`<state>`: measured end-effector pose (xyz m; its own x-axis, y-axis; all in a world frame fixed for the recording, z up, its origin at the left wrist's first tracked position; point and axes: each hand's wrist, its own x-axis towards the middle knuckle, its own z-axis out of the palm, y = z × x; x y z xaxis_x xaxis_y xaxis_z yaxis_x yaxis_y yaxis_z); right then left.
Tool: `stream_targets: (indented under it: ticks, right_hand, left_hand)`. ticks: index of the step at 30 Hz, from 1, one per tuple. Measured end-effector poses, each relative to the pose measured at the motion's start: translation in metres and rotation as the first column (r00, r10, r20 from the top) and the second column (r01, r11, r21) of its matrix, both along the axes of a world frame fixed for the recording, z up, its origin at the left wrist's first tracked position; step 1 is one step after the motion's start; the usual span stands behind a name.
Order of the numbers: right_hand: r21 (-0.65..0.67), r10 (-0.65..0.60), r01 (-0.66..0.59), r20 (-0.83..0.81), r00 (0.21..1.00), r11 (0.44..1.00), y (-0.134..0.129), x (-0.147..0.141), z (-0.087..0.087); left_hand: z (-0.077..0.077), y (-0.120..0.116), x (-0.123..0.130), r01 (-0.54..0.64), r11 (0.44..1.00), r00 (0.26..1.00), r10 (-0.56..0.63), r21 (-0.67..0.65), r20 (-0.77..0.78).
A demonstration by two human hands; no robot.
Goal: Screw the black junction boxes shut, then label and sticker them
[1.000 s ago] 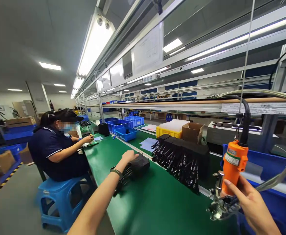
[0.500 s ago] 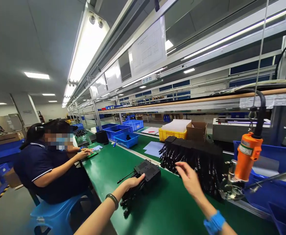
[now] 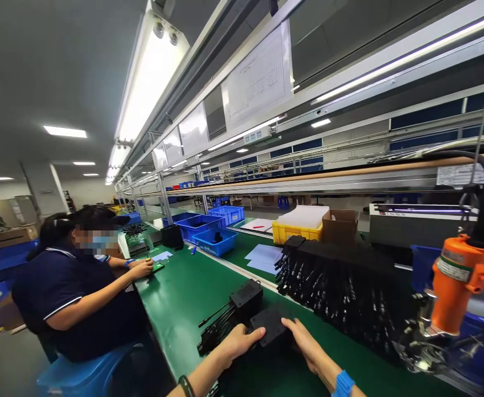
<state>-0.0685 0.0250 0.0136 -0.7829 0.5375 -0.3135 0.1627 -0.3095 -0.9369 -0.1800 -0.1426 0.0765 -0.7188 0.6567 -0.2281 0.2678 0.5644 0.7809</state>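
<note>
Both my hands are on a black plastic box low over the green bench. My left hand grips its left side, thumb on top. On the right side, the thumb and fingers of my right hand close against the edge; some fingers are hidden under it. Just beyond lies a second black box, with a bundle of black cables trailing left from it. Further right stands a long row of similar black boxes with cables hanging down the front.
An orange power tool hangs on a cable at the right. Behind the row are a yellow bin and a cardboard box. Blue bins stand further back. A co-worker sits on a blue stool at the left, working on a green board.
My right hand has come left and down from beside the row onto a black box. My left hand has shifted nearer to me and right, off the box at the back.
</note>
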Motion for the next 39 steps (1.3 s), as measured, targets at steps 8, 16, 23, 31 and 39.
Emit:
stream_targets:
  ticks: [8, 16, 23, 31, 39]
  right_hand:
    - [0.181, -0.055, 0.105, -0.261, 0.964, 0.978, -0.005, 0.171, -0.019]
    - [0.661, 0.108, -0.115, 0.052, 0.993, 0.741, -0.005, 0.287, -0.022]
    - [0.686, 0.19, -0.239, 0.149, 0.971, 0.687, -0.001, 0.287, -0.027]
    - [0.706, 0.104, -0.212, 0.194, 0.976, 0.676, -0.002, 0.283, -0.018]
    - [0.409, 0.093, -0.219, 0.306, 0.948, 0.886, 0.059, 0.283, 0.057]
  left_hand:
    - [-0.051, 0.01, 0.096, 0.366, 0.926, 0.832, -0.372, -0.097, -0.412]
    - [-0.13, 0.02, 0.167, 0.611, 0.788, 0.41, -0.394, -0.074, -0.823]
    - [-0.103, 0.023, 0.172, 0.571, 0.795, 0.266, -0.416, -0.206, -0.87]
    - [-0.068, 0.039, 0.172, 0.632, 0.688, 0.327, -0.653, -0.356, -0.683]
    - [0.012, 0.109, 0.185, 0.694, 0.588, 0.523, -0.809, -0.417, -0.27]
